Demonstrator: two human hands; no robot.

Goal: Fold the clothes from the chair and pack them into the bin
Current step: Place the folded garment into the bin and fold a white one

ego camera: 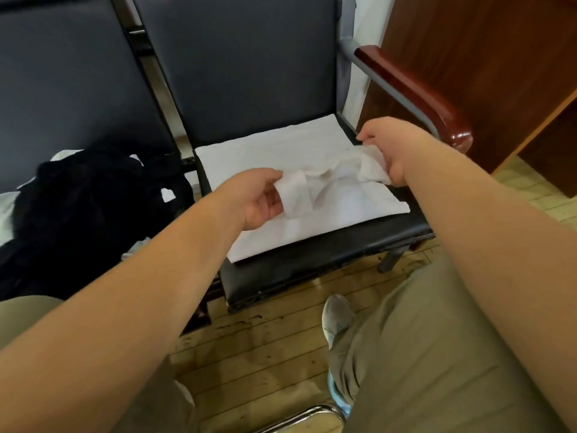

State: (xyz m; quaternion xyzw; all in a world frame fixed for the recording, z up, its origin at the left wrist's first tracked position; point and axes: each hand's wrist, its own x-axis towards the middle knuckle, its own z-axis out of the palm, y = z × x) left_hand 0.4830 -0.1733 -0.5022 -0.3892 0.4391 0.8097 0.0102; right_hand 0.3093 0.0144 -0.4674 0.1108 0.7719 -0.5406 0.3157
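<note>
White cotton garment [265, 151], partly folded, lies flat on the chair seat [312, 270], reaching its back and right edges. The left hand [262, 198] pinches a bunched fold near the seat's middle. The right hand [387, 148] grips the other end by the right edge. I judge it best to draw that strip taut and level (a slack middle will crease), then lay it square. Dark clothes [78, 207] lie heaped on the neighbouring seat.

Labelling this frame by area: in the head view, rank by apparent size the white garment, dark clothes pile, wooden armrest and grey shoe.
Largest: white garment and dark clothes pile, too alike to rank.
Then: wooden armrest.
Smallest: grey shoe.
</note>
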